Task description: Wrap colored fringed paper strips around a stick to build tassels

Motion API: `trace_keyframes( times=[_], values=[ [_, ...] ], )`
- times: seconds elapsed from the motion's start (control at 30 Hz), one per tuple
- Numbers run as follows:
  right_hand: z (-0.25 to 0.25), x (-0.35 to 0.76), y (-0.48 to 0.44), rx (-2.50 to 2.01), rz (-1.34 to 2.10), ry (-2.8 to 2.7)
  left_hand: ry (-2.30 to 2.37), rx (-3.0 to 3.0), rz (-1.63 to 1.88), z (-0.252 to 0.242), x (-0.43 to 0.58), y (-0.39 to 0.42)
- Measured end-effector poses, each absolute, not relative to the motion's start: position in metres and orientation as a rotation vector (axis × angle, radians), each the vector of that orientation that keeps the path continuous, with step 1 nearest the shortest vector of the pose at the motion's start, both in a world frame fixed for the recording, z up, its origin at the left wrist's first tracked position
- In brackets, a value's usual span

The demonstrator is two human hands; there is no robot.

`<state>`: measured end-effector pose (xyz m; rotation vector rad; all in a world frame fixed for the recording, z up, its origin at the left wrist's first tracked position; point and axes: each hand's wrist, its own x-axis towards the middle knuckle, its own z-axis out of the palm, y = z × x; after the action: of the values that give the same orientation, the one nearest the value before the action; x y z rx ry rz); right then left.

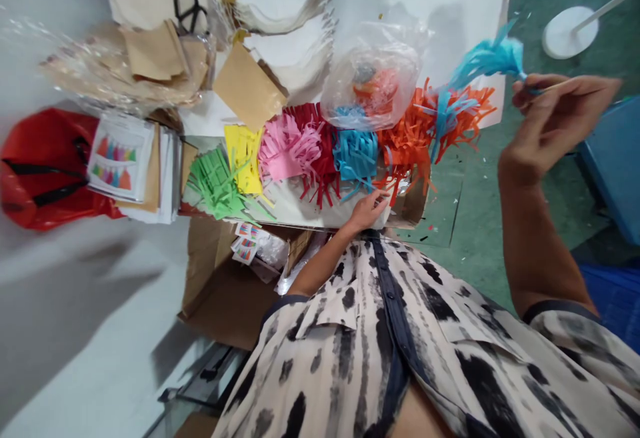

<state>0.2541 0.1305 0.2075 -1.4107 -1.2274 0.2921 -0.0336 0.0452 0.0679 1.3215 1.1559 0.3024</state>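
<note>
At the far left lies a red bag (40, 178), and just beside it a stack of printed sheets (120, 158) showing rows of coloured tassels. Above them, brown paper pieces (155, 55) sit in crinkled clear wrapping, with black scissors (189, 8) on the pale sheet behind. A brown envelope (247, 88) lies tilted near the middle. Below it runs a row of fringed paper bundles: green (216, 185), yellow (243, 151), pink (287, 148), dark red (320, 165), blue (355, 155) and orange (407, 141), packed side by side, with a clear plastic bag (375, 75) of more scraps resting on top of the blue and orange. An open cardboard box (225, 298) stands under the row. The left hand (367, 210) reaches to the near edge of the row, fingertips against the loose red and orange strips; whether it pinches any cannot be told. Further right, the right hand (550, 121) is raised well apart from the row, thumb and fingers pinched tight on a thin stick (556, 86) whose end carries a blue paper tassel (487, 58), held in the air over the orange fringe. A white round base (570, 31) stands on the green floor at the upper right.
</note>
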Motion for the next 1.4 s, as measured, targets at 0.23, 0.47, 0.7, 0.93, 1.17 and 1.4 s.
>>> trace_keyframes(
  times=[0.23, 0.47, 0.7, 0.93, 1.17, 1.4],
  values=[
    [0.067, 0.265, 0.089, -1.833, 0.379, -1.989, 1.232, 1.437, 0.132, 0.062, -0.050, 0.018],
    [0.031, 0.264, 0.069, -2.029, 0.361, -2.259, 1.157, 1.485, 0.073, 0.067, -0.040, 0.000],
    [0.051, 0.259, 0.046, -2.135, 0.313, -2.286, 1.053, 1.710, 0.146, 0.066, -0.015, 0.013],
    [0.070, 0.234, 0.044, -2.291, 0.150, -2.127, 1.116, 2.084, 0.247, 0.055, 0.017, 0.073],
    [0.082, 0.199, 0.064, -2.083, 0.240, -2.110, 1.346, 1.815, 0.456, 0.062, -0.045, 0.066],
    [0.081, 0.060, 0.106, -1.345, 0.579, -2.651, 1.854, 1.707, 0.516, 0.055, -0.153, 0.077]
  ],
)
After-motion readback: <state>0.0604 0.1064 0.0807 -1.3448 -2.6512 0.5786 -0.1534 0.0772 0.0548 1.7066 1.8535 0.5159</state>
